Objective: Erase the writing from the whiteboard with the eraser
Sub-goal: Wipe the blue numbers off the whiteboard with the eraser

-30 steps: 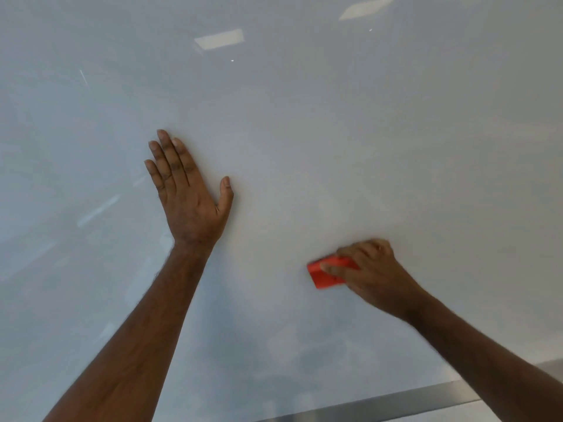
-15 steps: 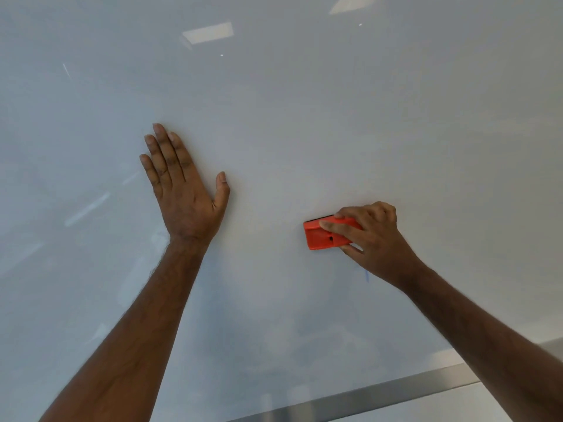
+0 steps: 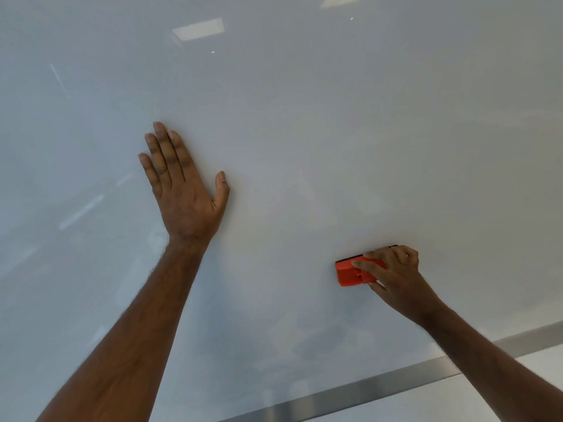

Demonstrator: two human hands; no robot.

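The right hand (image 3: 393, 277) is in the lower right of the frame. Its fingers and thumb curl around a red eraser (image 3: 355, 273) and hold it flat against the whiteboard (image 3: 304, 117). A thin black strip, most likely the felt, shows along the eraser's top edge where it meets the board. The eraser's long side runs left to right, tipped up a little at the right end. Its free end pokes out to the left of the fingers.

The left hand (image 3: 182, 190) is in the middle left of the frame, well apart from the eraser. Its fingers are straight and spread, and the palm lies flat on the board with the fingertips pointing up.

No clear writing shows on the board. There are only pale cloudy smudges, mostly below the hands, near the silver bottom rail (image 3: 350, 391) in the lower right. So the eraser looks closest to those smudges, and wiping downward would be the right hand's job.
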